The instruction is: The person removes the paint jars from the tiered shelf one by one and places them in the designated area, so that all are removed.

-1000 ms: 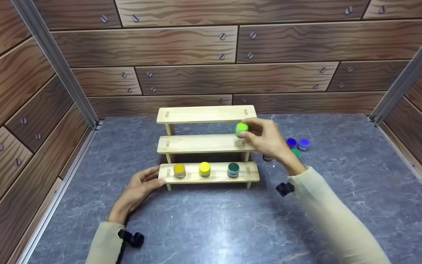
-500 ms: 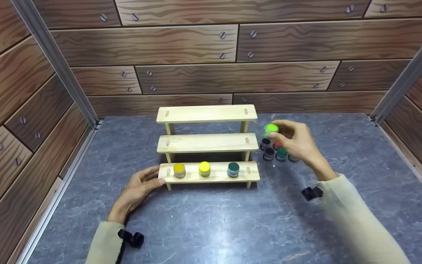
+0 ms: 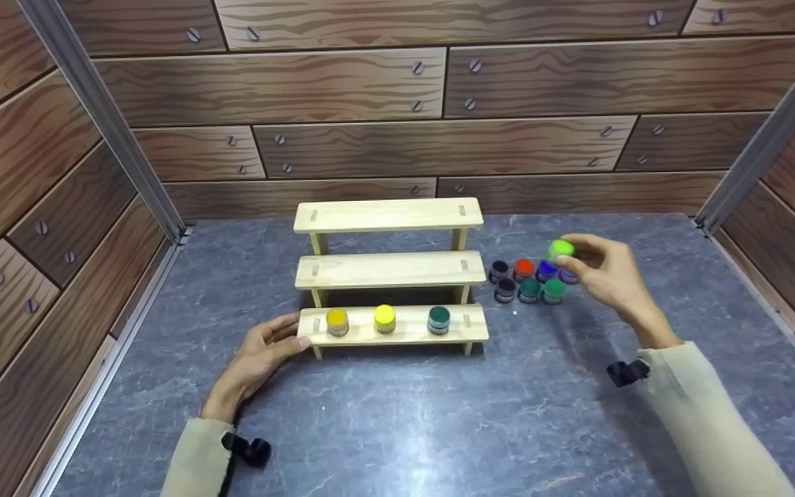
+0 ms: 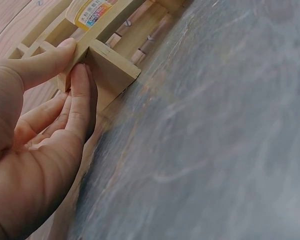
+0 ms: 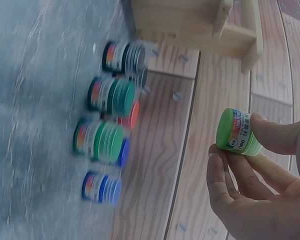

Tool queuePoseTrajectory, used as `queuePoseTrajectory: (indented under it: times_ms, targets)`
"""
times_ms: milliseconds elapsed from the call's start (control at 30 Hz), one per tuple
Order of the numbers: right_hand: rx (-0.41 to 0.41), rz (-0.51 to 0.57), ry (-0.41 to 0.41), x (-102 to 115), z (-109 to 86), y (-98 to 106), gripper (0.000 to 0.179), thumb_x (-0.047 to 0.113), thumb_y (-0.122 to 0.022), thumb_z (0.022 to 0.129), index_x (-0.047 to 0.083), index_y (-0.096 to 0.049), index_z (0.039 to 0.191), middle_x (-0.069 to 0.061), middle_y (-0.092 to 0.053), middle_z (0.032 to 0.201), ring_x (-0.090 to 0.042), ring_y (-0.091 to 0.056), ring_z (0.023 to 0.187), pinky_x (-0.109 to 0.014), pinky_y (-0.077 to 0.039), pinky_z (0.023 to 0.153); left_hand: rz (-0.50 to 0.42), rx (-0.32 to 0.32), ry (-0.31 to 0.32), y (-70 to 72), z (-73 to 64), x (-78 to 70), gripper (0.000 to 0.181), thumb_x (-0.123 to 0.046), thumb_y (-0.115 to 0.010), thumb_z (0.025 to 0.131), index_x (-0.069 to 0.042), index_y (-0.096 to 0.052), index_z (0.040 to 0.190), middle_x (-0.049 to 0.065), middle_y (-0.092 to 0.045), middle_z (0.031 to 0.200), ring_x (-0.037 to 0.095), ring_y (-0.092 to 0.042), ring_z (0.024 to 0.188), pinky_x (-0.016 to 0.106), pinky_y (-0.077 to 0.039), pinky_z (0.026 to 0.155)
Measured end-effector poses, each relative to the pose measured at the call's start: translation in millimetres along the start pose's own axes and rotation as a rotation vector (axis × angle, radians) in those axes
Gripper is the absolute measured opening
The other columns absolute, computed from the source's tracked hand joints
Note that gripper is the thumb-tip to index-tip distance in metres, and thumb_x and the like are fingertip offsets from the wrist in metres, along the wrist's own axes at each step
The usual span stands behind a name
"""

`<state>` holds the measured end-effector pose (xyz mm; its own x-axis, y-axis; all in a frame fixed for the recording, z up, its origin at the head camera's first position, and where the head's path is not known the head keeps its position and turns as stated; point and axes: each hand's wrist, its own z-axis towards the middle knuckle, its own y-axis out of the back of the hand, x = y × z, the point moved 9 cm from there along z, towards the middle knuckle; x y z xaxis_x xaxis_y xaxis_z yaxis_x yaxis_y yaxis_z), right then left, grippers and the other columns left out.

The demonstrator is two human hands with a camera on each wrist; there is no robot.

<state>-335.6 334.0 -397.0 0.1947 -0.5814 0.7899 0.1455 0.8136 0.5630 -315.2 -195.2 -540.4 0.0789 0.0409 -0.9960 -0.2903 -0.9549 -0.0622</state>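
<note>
My right hand (image 3: 608, 273) pinches a light green paint jar (image 5: 237, 131) between thumb and fingers, held up above the table at the right. Beneath and beside it several paint jars stand in two rows, among them a red jar (image 3: 524, 270), a black jar (image 3: 505, 290) and a green jar (image 3: 553, 290). My left hand (image 3: 259, 355) grips the left end of the lowest step of a three-tier wooden stand (image 3: 389, 269), thumb on top and fingers below. On that step stand an ochre jar (image 3: 337, 322), a yellow jar (image 3: 384, 318) and a dark green jar (image 3: 439, 320).
The grey marbled table (image 3: 384, 428) stretches in front of the stand and to both sides. Wood-patterned walls (image 3: 356, 90) enclose the back and sides, with metal strips (image 3: 104, 121) at the corners.
My right hand has carried the light green jar rightward, from beside the stand's middle step to over the jar group. My left hand keeps its grip on the bottom step.
</note>
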Motion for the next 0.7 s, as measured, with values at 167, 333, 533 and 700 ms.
queuePoseTrajectory:
  times_ms: [167, 333, 533, 700]
  targets:
    - [-0.032, -0.011, -0.008, -15.6, -2.6, 17.3, 0.047, 0.014, -0.074, 0.102, -0.007, -0.062, 0.143, -0.031, -0.069, 0.132, 0.01, -0.062, 0.095, -0.003, -0.052, 0.086, 0.006, -0.012, 0.001, 0.1, 0.3, -1.1, 0.071, -0.001, -0.072, 0.098, 0.016, -0.037, 0.157, 0.038, -0.046, 0.156, 0.019, -0.068, 0.122, 0.026, -0.058, 0.105]
    - [-0.023, -0.012, -0.038, -34.6, -7.8, 23.7, 0.052, 0.018, -0.073, 0.103, -0.008, -0.059, 0.146, -0.031, -0.067, 0.134, 0.011, -0.062, 0.096, -0.004, -0.054, 0.084, 0.018, -0.008, -0.008, 0.5, -0.3, -1.4, 0.07, 0.0, -0.071, 0.098, 0.016, -0.037, 0.157, 0.038, -0.047, 0.155, 0.018, -0.068, 0.123, 0.025, -0.058, 0.104]
    - [-0.005, -0.041, -0.065, -55.8, -13.4, 23.2, 0.052, 0.019, -0.071, 0.104, -0.008, -0.057, 0.147, -0.032, -0.066, 0.136, 0.007, -0.061, 0.098, -0.004, -0.053, 0.083, 0.011, -0.009, -0.017, 0.0, -1.4, -2.1, 0.069, 0.0, -0.071, 0.098, 0.017, -0.038, 0.156, 0.039, -0.048, 0.154, 0.017, -0.068, 0.122, 0.025, -0.057, 0.105]
    - [0.008, -0.064, -0.095, -71.7, -14.8, 19.5, 0.052, 0.018, -0.071, 0.105, -0.007, -0.057, 0.148, -0.032, -0.066, 0.136, 0.008, -0.059, 0.097, -0.002, -0.051, 0.083, 0.012, -0.021, -0.016, -0.4, -0.8, -1.8, 0.069, 0.0, -0.071, 0.098, 0.017, -0.038, 0.156, 0.038, -0.048, 0.154, 0.017, -0.068, 0.121, 0.025, -0.058, 0.103]
